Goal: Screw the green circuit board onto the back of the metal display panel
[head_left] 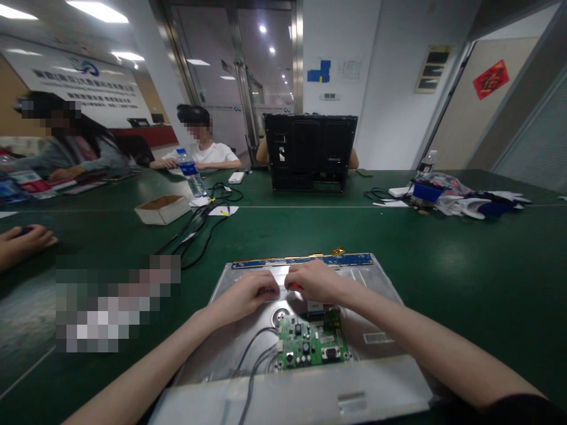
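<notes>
A silvery metal display panel [208, 360] lies flat in front of me, with a green circuit board [310, 342] near its middle and a blue strip board [354, 259] along the far edge. Dark cables run from the green board's left side. My left hand [254, 289] rests over the panel behind the green board, fingers curled, their tips hidden. Just to its right, my right hand [312, 280] is closed around something small and red, mostly hidden by the fingers. The two hands are close together but apart.
Beyond the panel stand a black monitor frame [310, 150], an open cardboard box [163, 211], black cables [201, 230] and a water bottle [191, 174]. Bags and cloth [465, 198] lie at the back right. Other people sit at the left and far side; one person's hand [31, 242] is at the left.
</notes>
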Tool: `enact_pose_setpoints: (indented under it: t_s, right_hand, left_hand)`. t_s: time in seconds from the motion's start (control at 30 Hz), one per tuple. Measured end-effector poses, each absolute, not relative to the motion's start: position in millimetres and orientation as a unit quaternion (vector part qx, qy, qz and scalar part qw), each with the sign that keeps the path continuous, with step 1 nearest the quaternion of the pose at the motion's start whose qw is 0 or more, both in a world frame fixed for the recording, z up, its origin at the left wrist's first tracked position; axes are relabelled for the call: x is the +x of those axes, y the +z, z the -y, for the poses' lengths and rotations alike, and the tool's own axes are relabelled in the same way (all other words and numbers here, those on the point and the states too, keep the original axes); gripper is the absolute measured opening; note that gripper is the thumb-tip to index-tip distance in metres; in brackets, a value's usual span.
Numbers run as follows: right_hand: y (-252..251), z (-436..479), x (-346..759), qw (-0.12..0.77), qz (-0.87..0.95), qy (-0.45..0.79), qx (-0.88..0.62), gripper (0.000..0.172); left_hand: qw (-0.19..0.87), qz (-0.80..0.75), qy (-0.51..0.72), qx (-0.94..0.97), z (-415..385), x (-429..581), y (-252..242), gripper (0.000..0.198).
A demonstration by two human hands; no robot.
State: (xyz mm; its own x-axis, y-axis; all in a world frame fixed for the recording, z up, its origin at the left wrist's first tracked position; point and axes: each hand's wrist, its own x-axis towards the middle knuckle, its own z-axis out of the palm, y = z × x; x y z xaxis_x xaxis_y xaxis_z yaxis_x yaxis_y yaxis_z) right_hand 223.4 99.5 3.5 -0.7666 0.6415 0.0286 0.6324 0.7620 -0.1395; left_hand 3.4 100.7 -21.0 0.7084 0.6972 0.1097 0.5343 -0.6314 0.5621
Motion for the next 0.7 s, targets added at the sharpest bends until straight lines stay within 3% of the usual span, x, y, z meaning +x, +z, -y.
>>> enact_pose_setpoints:
  t_s: [0.5,0.7]
  right_hand:
    - [3,-76,261,0.065,0.929,0.033,-0.362,0.022]
    - [-6,-36,324,0.074,0.919,-0.038,-0.385,0.038]
  left_hand:
    - [0.213,-0.367,0.149,0.893,-92,-2,-5,0.011]
    - [0.230,-0.335,0.111,0.907,-77,-1,11,0.017]
